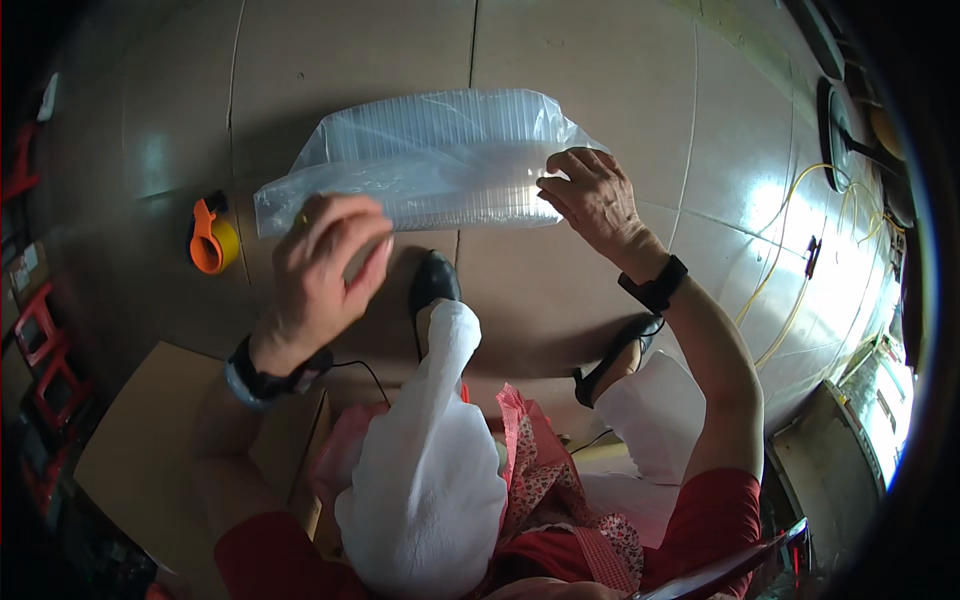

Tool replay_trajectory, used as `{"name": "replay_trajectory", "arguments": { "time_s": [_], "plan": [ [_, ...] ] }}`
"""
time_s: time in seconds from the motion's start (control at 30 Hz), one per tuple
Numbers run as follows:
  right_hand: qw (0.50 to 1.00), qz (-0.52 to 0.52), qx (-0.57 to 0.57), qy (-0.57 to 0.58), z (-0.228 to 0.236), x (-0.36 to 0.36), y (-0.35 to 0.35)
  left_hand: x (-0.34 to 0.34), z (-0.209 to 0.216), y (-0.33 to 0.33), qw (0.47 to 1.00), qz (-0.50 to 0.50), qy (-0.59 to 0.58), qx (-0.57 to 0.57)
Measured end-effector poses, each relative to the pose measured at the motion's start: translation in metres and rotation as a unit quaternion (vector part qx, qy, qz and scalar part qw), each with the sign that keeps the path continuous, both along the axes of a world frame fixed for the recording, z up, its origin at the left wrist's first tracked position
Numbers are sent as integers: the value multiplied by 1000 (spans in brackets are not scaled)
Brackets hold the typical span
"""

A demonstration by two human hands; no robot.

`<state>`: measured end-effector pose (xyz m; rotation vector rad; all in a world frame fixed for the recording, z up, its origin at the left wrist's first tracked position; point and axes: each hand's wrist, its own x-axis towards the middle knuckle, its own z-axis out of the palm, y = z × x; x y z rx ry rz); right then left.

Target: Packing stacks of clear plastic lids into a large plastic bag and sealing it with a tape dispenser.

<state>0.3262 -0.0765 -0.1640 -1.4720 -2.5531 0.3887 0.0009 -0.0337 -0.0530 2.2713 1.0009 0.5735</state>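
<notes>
On the floor ahead lies a clear plastic bag [390,180] with a long row of nested, thin clear plastic pieces [450,118] inside. My right hand [598,200] is at the bag's right end, with thumb and fingers pinched on the film. Over the near left part of the bag hovers my left hand [325,265], slightly blurred. Its fingers are bent, a gap separates them from the thumb, and nothing shows between them. An orange tape dispenser [207,240] with a yellow roll rests on the floor left of the bag.
Beside my left forearm stands a cardboard box [150,440]. Red plastic stools [45,325] line the far left. Yellowish cables [775,270] and a fan-like stand [835,130] are at right. My shoes [433,280] sit close to the bag's near edge.
</notes>
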Motion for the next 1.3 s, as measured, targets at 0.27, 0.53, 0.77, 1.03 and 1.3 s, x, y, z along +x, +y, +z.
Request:
{"name": "replay_trajectory", "arguments": {
  "time_s": [0.27,0.53,0.77,1.03,1.3],
  "plan": [
    [989,-123,-67,-43,17,-10,34,-5,-78,46,985,-37,168,-4],
    [998,-8,5,-63,10,-5,50,-15,-82,63,936,-193,162,244],
    [990,70,92,-81,-6,-8,38,-32,-87,45,965,-225,67,115],
    [997,40,35,-57,-6,0,36,36,-92,67,955,-234,44,175],
    [991,-121,-28,52,22,-57,-50,30,-127,61,937,-308,128,104]
  ]
}}
